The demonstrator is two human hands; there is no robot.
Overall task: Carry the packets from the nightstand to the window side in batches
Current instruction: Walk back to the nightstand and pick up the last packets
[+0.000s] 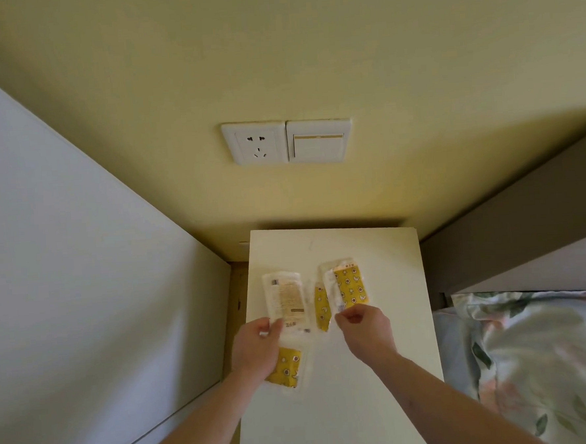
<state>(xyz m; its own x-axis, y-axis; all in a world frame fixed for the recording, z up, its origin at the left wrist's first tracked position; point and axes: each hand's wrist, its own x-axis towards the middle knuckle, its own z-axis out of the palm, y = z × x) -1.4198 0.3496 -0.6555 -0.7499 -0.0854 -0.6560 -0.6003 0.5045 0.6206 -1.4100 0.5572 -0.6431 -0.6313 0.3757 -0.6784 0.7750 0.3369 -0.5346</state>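
Packets lie spread over the middle of the cream nightstand (382,250), seen from above by the head camera. Four can be told apart. White packet (286,299), printed side up, lies left of centre; left hand (258,351) has thumb and fingers (276,325) curled round its near edge, pinching it. Yellow flowered packet (286,366) lies nearer the person, partly hidden under the left hand and wrist; whether the hand touches it cannot be told. Narrow yellow packet (322,307) lies between the two hands, just beside the white one, free of both hands. Upper yellow packet (350,287), with clear wrapping along its left side, lies right of centre, slightly tilted. Right hand (365,327) has its fingers curled, with fingertips (342,316) at this packet's near corner; they appear to pinch the wrapper, though the contact itself is small and blurred.

Both forearms reach in from the bottom edge. Pale yellow wall behind carries a socket (254,143) and a switch (319,141) side by side. White panel (64,270) stands to the left of the nightstand. Bed with flowered bedding (540,361) lies to the right, under a grey headboard (525,224).
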